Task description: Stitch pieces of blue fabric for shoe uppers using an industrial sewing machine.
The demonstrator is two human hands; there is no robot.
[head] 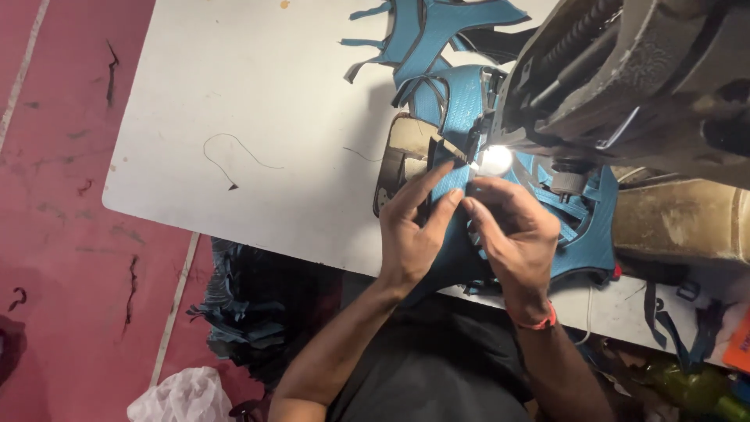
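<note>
The white table (234, 101) fills the upper left and centre of the frame, set over a red floor (55, 195) at the left; the grey sewing machine (625, 78) takes the upper right, its small lamp (495, 159) glaring just above my fingers; a blue mesh piece (457, 109) with black edging runs from the top centre down under the machine head and on beneath my hands, with more blue pieces (426, 27) trailing off behind it at the top; my left hand (414, 234) lies open and flat at centre frame, fingers spread and pressing the piece down, fingertips pointing up towards the lamp; my right hand (516, 234) sits just right of it, touching it at the fingertips, fingers curled and pinching a fold of the blue piece right below the lamp; a red band (539, 321) circles that wrist; a loose black thread (234, 152) curls on the table, well left of my hands; a white bag (183, 395) lies at the lower left.
</note>
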